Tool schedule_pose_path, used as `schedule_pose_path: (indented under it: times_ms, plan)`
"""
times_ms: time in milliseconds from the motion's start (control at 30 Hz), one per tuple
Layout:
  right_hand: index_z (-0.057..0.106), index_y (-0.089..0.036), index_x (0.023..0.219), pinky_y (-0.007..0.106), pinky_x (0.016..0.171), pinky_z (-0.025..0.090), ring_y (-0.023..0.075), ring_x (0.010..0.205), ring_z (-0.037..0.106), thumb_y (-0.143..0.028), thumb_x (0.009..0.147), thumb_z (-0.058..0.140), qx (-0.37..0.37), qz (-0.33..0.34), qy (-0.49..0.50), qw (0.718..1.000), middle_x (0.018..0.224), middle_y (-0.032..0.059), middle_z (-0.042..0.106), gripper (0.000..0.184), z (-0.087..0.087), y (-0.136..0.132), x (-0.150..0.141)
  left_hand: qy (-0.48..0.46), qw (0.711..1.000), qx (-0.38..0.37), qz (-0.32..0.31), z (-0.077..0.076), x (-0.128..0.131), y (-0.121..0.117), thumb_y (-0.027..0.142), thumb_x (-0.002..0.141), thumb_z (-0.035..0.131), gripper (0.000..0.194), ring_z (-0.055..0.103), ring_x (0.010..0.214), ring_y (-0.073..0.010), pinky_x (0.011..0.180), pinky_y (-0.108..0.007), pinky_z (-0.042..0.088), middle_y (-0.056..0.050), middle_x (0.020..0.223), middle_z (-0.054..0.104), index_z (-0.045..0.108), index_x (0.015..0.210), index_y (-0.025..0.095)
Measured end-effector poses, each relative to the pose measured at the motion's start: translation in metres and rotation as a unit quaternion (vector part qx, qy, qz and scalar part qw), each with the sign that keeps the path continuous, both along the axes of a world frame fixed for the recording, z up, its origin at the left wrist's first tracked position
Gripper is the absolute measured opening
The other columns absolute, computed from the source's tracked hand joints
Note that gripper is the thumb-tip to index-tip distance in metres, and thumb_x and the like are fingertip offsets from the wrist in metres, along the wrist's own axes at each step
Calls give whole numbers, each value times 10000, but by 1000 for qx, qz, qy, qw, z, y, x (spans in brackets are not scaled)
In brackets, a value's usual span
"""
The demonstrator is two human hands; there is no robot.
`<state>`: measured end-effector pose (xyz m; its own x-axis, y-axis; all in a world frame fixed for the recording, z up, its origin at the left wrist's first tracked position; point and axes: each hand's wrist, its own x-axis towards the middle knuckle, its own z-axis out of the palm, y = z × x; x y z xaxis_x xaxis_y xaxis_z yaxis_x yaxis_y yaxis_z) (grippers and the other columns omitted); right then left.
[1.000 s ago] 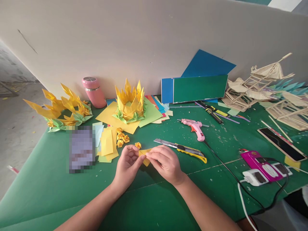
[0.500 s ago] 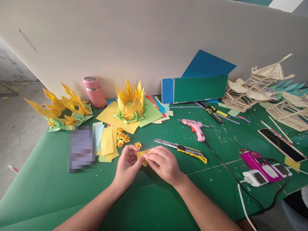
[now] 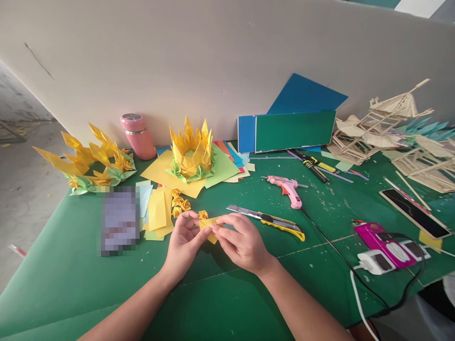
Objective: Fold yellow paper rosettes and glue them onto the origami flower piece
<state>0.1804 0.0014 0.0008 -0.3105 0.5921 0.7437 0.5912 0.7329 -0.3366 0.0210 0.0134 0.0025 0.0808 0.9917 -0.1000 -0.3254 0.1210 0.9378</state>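
Between my two hands is a small piece of folded yellow paper (image 3: 209, 222), held just above the green table. My left hand (image 3: 186, 239) pinches its left side with thumb and fingers. On the other side, my right hand (image 3: 243, 241) grips the paper with its fingertips, which partly cover it. Just behind the paper lies one small folded paper rose (image 3: 203, 215). Several more paper roses (image 3: 180, 203) are grouped to the left of it, beside a stack of yellow paper sheets (image 3: 157, 210). A utility knife (image 3: 266, 220) with its blade out lies behind my right hand.
Two yellow paper crowns (image 3: 192, 156) stand toward the back, near a pink flask (image 3: 138, 137). A pink glue gun (image 3: 289, 189) trails its cord to a power strip (image 3: 386, 244). Stick models (image 3: 377, 123) and a phone (image 3: 415, 213) are at right.
The fingers shift slightly on the yellow paper, and its visible shape turns a little. Both hands stay in nearly the same place. Nothing else on the table has moved.
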Motion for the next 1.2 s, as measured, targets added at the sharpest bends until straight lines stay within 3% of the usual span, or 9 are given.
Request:
schedule_pose_path:
  times_ms: [100, 200, 333, 433, 533, 767, 1000, 1200]
  plan:
    - [659, -207, 960, 368, 742, 534, 195, 837, 596, -111, 855, 526, -22, 14, 41, 999, 925, 87, 638, 196, 0, -1, 0, 2, 1000, 4, -5, 1, 1, 0, 339, 599, 827, 413, 554, 569, -85, 548, -188, 472, 72, 638, 549, 515, 837, 212]
    - [655, -223, 915, 371, 786, 518, 189, 855, 598, -142, 842, 556, -87, 4, 144, 986, 914, 63, 622, 147, -2, -1, 0, 25, 999, 32, 5, 1, 2, -2, 338, 606, 819, 383, 550, 576, -79, 547, -181, 480, 64, 667, 547, 520, 811, 214]
    - [629, -211, 933, 312, 723, 536, 164, 784, 600, -250, 840, 584, -229, -2, 281, 932, 907, 57, 625, 111, -8, 2, -3, 71, 994, 79, 30, -3, 3, -4, 304, 628, 793, 331, 588, 620, -95, 575, -200, 517, 42, 722, 573, 508, 775, 219]
    - [631, -190, 799, 264, 631, 528, 151, 711, 597, -314, 834, 586, -320, 31, 306, 896, 796, 42, 621, 136, -11, 3, -6, 116, 988, 97, 27, -7, 2, -5, 261, 660, 758, 291, 634, 683, -121, 639, -231, 547, 27, 737, 603, 507, 799, 219]
    - [620, -181, 739, 254, 601, 513, 144, 664, 582, -350, 809, 612, -358, 36, 314, 879, 729, 25, 600, 183, -11, 2, -7, 148, 981, 115, 43, -9, 0, -4, 238, 677, 732, 262, 650, 717, -127, 672, -243, 552, 21, 757, 607, 510, 814, 215]
    - [568, -195, 679, 253, 583, 494, 137, 617, 551, -278, 766, 622, -339, 5, 289, 895, 675, 6, 574, 132, -9, 1, -9, 167, 980, 106, 35, -9, 0, -5, 253, 676, 724, 272, 665, 743, -147, 651, -249, 551, 9, 787, 617, 494, 817, 215]
    - [509, -203, 652, 235, 543, 453, 119, 577, 503, -217, 784, 589, -270, -16, 249, 930, 630, -18, 524, 155, -13, 1, -10, 97, 993, 64, -12, -8, 2, -3, 245, 662, 737, 315, 642, 741, -127, 638, -227, 547, 18, 810, 594, 492, 858, 217]
    - [491, -207, 661, 229, 538, 450, 116, 582, 509, -180, 784, 568, -224, -13, 225, 948, 652, -15, 541, 147, -11, 0, -11, 70, 996, 53, -9, -7, 2, -1, 209, 643, 761, 311, 608, 720, -101, 635, -203, 529, 28, 815, 592, 514, 833, 210]
